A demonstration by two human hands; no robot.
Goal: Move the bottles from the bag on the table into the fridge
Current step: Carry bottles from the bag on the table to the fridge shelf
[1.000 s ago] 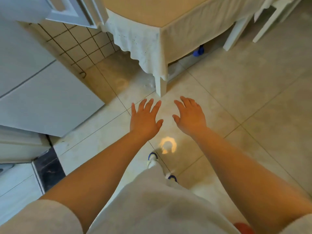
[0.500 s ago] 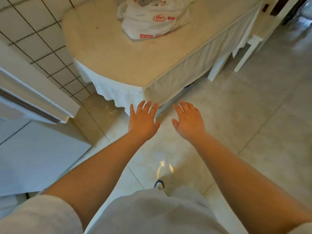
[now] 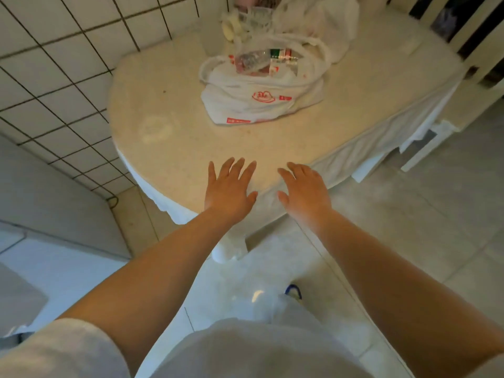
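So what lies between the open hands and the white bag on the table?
In the head view, only bare tabletop separates the left hand and right hand from the bag.

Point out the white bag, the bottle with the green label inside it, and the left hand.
white bag [image 3: 259, 105]: head view, on its front panel by the red logo.
bottle [image 3: 272, 57]: head view, on its green label.
left hand [image 3: 227, 190]: head view, on its back.

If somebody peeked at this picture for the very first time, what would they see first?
Two bare hands, the left hand and the right hand, stretch out open over the near edge of a round table. Farther back on it sits a white bag with red print, and bottles poke out of its open top.
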